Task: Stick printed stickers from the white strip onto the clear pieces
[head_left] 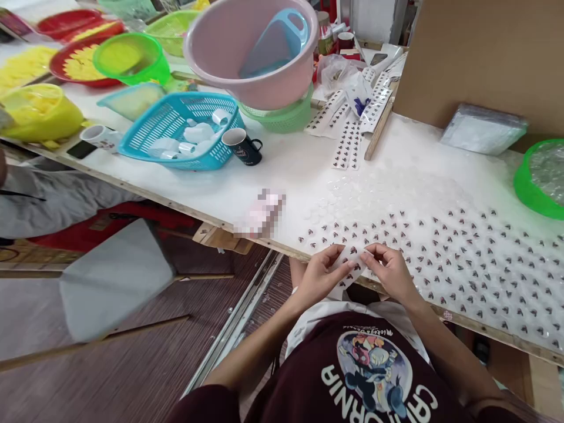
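A narrow white sheet of small dark stickers (351, 265) is held over the table's front edge, close to my body. My left hand (322, 271) pinches its left side between thumb and fingers. At its upper right, the thumb and forefinger of my right hand (390, 269) are closed on the edge; whether a single sticker is between them is too small to tell. Just beyond my hands, many clear round pieces (478, 264), each bearing a dark sticker, spread over the white tabletop. Plain clear pieces (352, 197) lie behind them.
Left of my hands lies a blurred pink object (262, 214). Farther back are a dark mug (243, 147), a blue basket (171, 111), a pink basin (211, 64) and more sticker sheets (348, 141). A green basin (526, 191) stands right; a grey stool (117, 282) is at left.
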The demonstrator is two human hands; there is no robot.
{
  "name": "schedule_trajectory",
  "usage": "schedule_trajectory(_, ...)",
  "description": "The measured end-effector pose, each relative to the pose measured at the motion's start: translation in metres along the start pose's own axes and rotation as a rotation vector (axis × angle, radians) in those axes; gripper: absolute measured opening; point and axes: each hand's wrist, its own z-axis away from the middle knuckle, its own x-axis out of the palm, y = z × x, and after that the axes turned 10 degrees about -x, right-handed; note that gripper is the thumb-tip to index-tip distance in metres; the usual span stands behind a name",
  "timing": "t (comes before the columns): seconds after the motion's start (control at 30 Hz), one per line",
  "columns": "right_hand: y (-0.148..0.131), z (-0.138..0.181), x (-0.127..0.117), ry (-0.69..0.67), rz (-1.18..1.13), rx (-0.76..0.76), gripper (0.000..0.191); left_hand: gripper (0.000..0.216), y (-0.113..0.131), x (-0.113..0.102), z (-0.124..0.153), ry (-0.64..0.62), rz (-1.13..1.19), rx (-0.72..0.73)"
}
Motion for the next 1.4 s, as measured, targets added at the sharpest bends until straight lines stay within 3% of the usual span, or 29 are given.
schedule_trajectory(0.17,0.007,0.002,-0.002,0.023,-0.049,0.013,0.030,0.032,-0.007,0.006,-0.010,0.139,-0.047,0.003)
schedule_trajectory(0.4,0.005,0.005,-0.004,0.001,0.096,-0.041,0.021,0.033,-0.004,0.011,-0.012,0.149,-0.057,0.021)
schedule_trajectory(0.67,0.001,0.009,-0.007,0.163,0.339,-0.404,0.013,0.034,-0.010,0.014,-0.016,0.276,-0.127,0.082)
schedule_trajectory(0.8,0.001,0.006,-0.004,0.291,0.214,-0.352,0.013,0.034,-0.014,0.016,-0.014,0.284,-0.229,0.127)
schedule_trajectory(0.9,0.002,-0.001,-0.003,0.217,0.041,-0.296,0.037,0.030,-0.017,0.020,-0.013,0.254,-0.344,0.163)
schedule_trajectory(1.13,-0.003,0.005,-0.009,0.253,-0.162,-0.303,0.037,0.027,-0.015,0.031,-0.017,0.144,-0.411,0.193)
schedule_trajectory(1.2,-0.003,0.006,-0.025,0.288,-0.153,-0.330,0.037,0.028,-0.015,0.034,-0.018,0.121,-0.431,0.192)
schedule_trajectory(1.27,0.002,-0.001,-0.059,0.383,-0.106,-0.364,0.038,0.029,-0.017,0.034,-0.018,0.120,-0.446,0.180)
schedule_trajectory(1.4,0.037,-0.035,-0.179,0.705,0.112,-0.377,0.055,0.032,-0.025,0.026,-0.017,0.145,-0.445,0.120)
